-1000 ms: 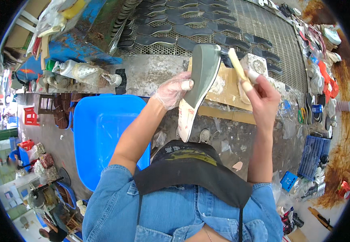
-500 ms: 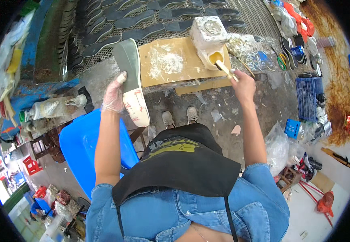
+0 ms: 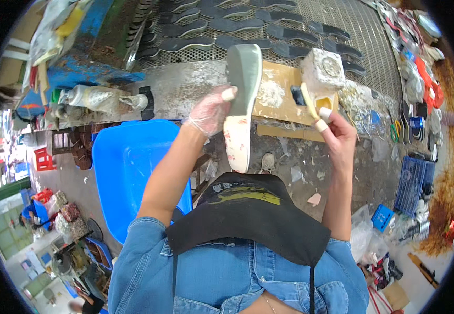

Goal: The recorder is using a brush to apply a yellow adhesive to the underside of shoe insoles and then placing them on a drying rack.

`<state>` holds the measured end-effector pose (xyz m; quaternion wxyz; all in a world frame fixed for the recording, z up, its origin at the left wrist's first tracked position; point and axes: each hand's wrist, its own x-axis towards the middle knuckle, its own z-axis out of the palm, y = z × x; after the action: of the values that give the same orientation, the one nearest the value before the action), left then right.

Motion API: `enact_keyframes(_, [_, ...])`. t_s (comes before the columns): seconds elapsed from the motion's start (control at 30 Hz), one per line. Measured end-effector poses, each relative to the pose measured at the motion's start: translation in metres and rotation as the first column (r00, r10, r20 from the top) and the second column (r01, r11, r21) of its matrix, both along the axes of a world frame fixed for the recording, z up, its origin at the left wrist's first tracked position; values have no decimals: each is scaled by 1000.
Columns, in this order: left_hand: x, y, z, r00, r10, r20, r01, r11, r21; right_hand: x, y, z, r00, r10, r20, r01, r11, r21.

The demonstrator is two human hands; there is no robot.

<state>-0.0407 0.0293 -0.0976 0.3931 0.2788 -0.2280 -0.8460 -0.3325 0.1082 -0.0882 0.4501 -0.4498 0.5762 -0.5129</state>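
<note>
My left hand [image 3: 211, 111], in a thin clear plastic glove, is closed on a shoe sole [image 3: 244, 73]. The sole has a grey-green front, a pale edge and a cream heel part with red marks; it stands lengthwise, heel toward me. Between the thumb and fingers of my right hand [image 3: 338, 137] is a brush [image 3: 309, 103] with a pale handle and dark bristles. White covers sit on those fingertips. The bristles hover over or touch the brown board [image 3: 284, 78], beside a white-crusted pot [image 3: 322, 70] whose front opening shows yellow.
Several dark soles [image 3: 237, 25] lie in rows on a mesh surface [image 3: 352, 15] at the back. A blue tub [image 3: 133, 167] stands at the left below a crusted bottle [image 3: 98, 99]. Green-handled scissors [image 3: 395, 131] and a blue crate [image 3: 414, 183] are at the right.
The brush has come out of the pot's yellow opening and moved left, over the board. My view has shifted left, and the left hand still holds the sole.
</note>
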Motion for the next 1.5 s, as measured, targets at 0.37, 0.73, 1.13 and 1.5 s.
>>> enact_keyframes(0.37, [-1,5,42,1000,-24,-17,22,991,-129,46,-18,59,932,76,-355,-152,970,-190])
enact_keyframes(0.73, [17,-18,70,957,-100,274,171,953,-250,37,-1,91,850,184,-493,-295,943,-157])
enact_keyframes(1.13, [28,-31,93,845,-52,532,224,938,-264,48,-12,100,715,189,-673,-419,886,-197])
enact_keyframes(1.5, [31,-65,67,925,5,379,65,983,-170,64,0,84,711,107,-695,-390,882,-264])
